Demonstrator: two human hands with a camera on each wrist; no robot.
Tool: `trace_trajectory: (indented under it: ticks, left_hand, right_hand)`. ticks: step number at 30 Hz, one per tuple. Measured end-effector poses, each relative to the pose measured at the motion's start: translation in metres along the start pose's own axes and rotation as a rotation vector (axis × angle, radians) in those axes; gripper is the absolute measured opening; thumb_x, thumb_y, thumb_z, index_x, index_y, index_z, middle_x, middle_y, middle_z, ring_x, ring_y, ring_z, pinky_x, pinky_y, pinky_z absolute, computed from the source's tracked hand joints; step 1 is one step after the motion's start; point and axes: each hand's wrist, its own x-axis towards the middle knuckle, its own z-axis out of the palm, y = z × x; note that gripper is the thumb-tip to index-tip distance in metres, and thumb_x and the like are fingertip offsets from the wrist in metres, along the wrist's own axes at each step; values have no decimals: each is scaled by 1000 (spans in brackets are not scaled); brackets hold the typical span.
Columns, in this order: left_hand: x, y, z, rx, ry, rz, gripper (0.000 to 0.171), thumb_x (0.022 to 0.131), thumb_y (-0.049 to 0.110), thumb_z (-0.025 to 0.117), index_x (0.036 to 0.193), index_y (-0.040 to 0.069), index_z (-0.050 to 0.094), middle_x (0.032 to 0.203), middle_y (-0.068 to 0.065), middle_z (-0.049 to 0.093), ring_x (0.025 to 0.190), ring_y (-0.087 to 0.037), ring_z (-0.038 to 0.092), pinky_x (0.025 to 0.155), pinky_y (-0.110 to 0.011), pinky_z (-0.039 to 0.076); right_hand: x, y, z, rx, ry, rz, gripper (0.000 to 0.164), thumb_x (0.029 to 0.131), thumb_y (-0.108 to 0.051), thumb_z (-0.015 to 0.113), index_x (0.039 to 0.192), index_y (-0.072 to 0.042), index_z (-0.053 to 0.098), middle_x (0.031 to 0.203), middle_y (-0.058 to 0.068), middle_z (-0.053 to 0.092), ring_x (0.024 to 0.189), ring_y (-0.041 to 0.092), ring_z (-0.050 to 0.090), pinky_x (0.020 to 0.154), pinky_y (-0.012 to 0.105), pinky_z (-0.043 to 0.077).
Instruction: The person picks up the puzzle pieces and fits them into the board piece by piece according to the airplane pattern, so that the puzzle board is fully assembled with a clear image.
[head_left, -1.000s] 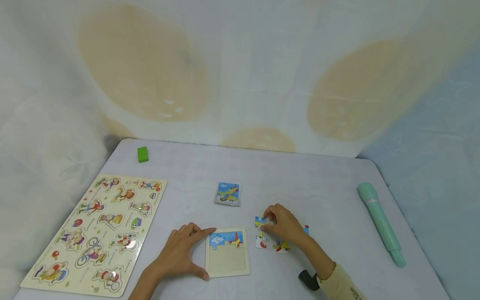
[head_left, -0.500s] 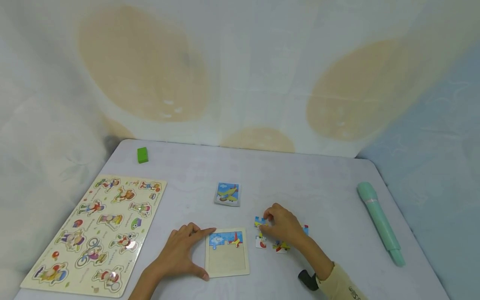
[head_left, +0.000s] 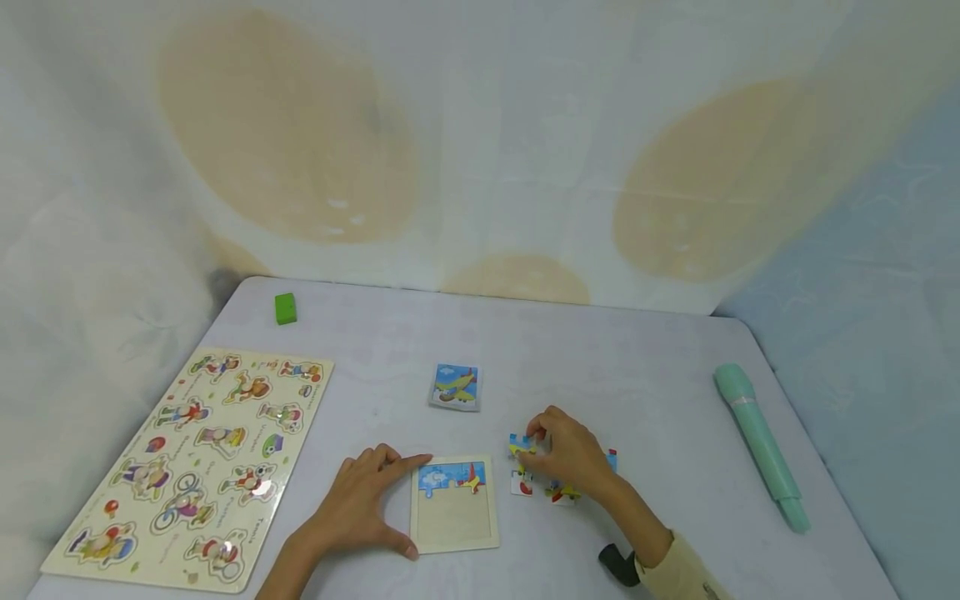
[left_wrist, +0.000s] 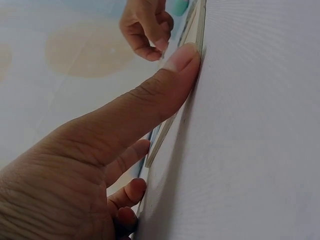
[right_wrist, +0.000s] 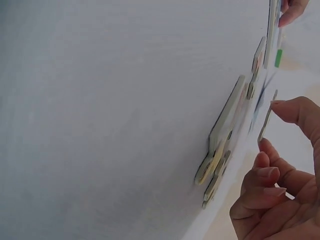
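In the head view my left hand [head_left: 360, 508] spreads thumb and index finger along the left side of a small wooden puzzle tray [head_left: 491, 525]. Its fingertips rest at two corners of the frame. Blue sky pieces [head_left: 448, 477] and a red-and-yellow piece fill the tray's upper part; below is bare wood. To the right, my right hand [head_left: 566, 454] pinches a jigsaw piece [head_left: 519, 443] with blue and yellow on it, between thumb and index finger. The right wrist view shows this thin piece [right_wrist: 268, 117] edge-on, held above the table. Several loose pieces [head_left: 522, 483] lie under that hand.
A picture card [head_left: 455, 387] with a yellow plane lies behind the tray. At left is a large peg puzzle board [head_left: 176, 475], with a green block [head_left: 286, 308] beyond it. A mint-green tube [head_left: 761, 446] lies at the right. Something black [head_left: 619, 565] is beside the right sleeve.
Hardly anything differs. The right hand keeps its pinch on the jigsaw piece with a very slight shift, and the left hand stays at the tray.
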Motion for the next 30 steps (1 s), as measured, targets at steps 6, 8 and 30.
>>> trace_trajectory:
  ticks: [6, 8, 30]
  left_hand:
    - [0, 0, 0, 4, -4, -6, 112, 40, 79, 80, 141, 43, 51, 103, 17, 44, 90, -6, 37, 75, -28, 28]
    - [0, 0, -1, 1, -4, -7, 112, 40, 79, 80, 141, 43, 51, 103, 17, 44, 90, -6, 37, 75, -28, 28]
    - [0, -1, 0, 3, 14, 10, 112, 41, 83, 76, 142, 43, 51, 106, 17, 45, 93, -5, 39, 76, -28, 28]
  right_hand:
    - [-5, -8, 1, 12, 9, -53, 26, 72, -20, 87, 86, -17, 66, 84, -7, 54, 70, 7, 45, 59, 21, 41]
    - [-7, -12, 1, 7, 0, -64, 26, 72, -21, 87, 86, -17, 65, 84, -8, 53, 69, 6, 45, 58, 20, 41]
    - [-14, -59, 26, -32, -175, -258, 24, 75, -31, 81, 90, -16, 69, 85, -9, 53, 72, 1, 48, 65, 19, 41]
